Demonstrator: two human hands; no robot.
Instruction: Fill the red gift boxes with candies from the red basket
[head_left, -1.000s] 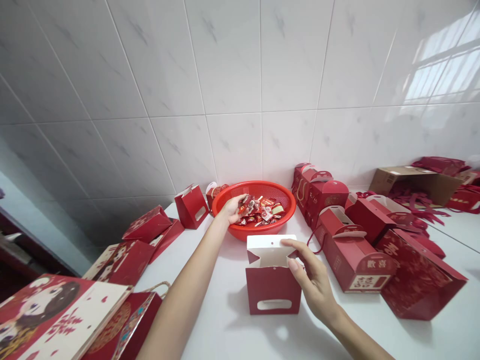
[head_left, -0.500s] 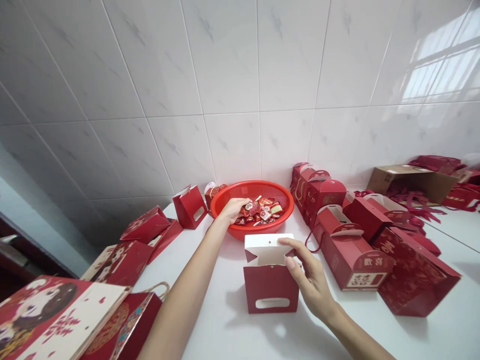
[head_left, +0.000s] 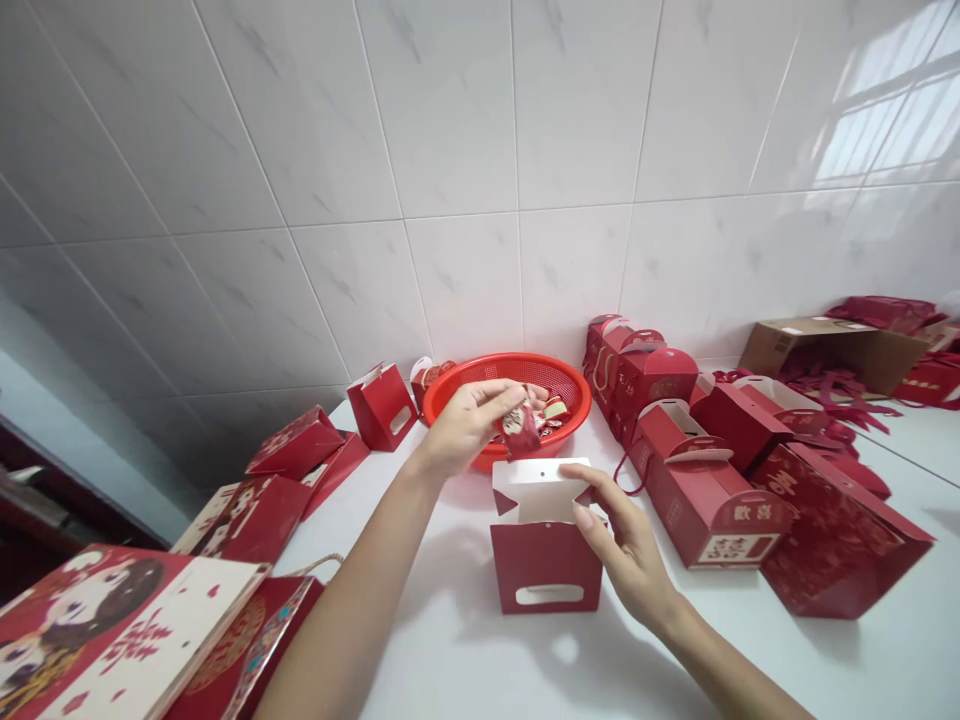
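My left hand pinches a wrapped candy in a red wrapper with a pale print, held above the near rim of a red plastic basket. More wrapped candies lie in the basket, partly hidden behind the hand. In front of it a dark red paper gift box stands upright with its white-lined top open and a pale oval window low on its front. My right hand grips the box by its upper right edge, fingers at the back flap and thumb at the front.
Several red gift boxes stand in rows to the right, with a brown cardboard box of dark red ribbons behind. On the left are a small red box, more red boxes lying down, and a large printed gift bag. A tiled wall closes the back.
My left hand has risen out of the basket with the candy and come towards the open gift box. My right hand keeps its hold on the box.
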